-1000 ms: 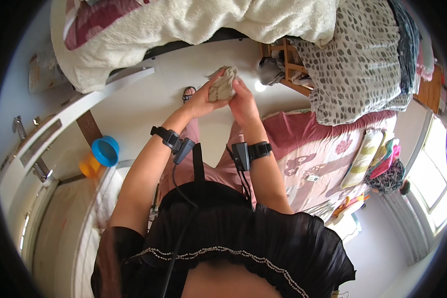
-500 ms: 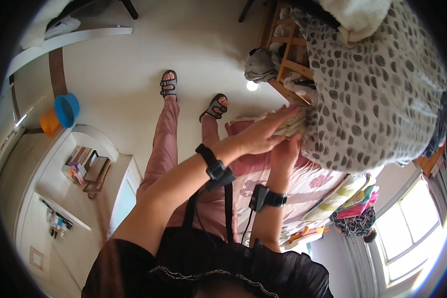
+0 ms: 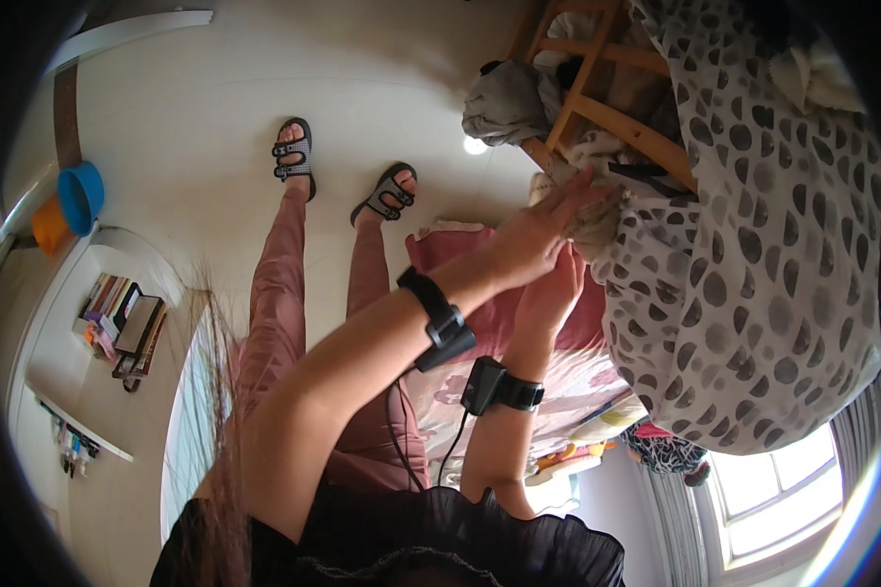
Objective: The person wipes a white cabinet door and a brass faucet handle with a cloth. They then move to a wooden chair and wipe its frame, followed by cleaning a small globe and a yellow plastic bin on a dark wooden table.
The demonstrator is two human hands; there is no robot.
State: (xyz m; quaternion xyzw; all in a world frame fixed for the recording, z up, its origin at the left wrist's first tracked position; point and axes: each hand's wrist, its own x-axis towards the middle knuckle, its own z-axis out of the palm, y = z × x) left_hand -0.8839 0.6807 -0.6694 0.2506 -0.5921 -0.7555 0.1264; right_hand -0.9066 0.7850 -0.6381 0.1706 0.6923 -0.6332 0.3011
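A white cloth cover (image 3: 744,284) with grey and black half-dots drapes over a wooden rack (image 3: 617,125) at the right. Its gathered, beige-looking edge (image 3: 597,217) is bunched up beside the rack's near corner. My left hand (image 3: 546,227) lies over this bunched edge, fingers reaching across it and closed on the cloth. Just below, my right hand (image 3: 555,286) pinches the same edge from underneath, its fingertips close to the left hand. The cloth partly hides the fingertips of both hands. Each wrist wears a black strap with a small box.
Grey cloth (image 3: 504,103) hangs at the rack's left end, with more fabrics inside the rack. A bed with a pink flowered sheet (image 3: 460,315) lies below my hands. White shelves (image 3: 59,367) with books stand at the left, near a blue basin (image 3: 80,194). A window (image 3: 778,494) is at lower right.
The spotted cover now hangs farther back from the rack's front, showing more of the wooden bars. My hands stay at the bunched edge. The whole view has shifted.
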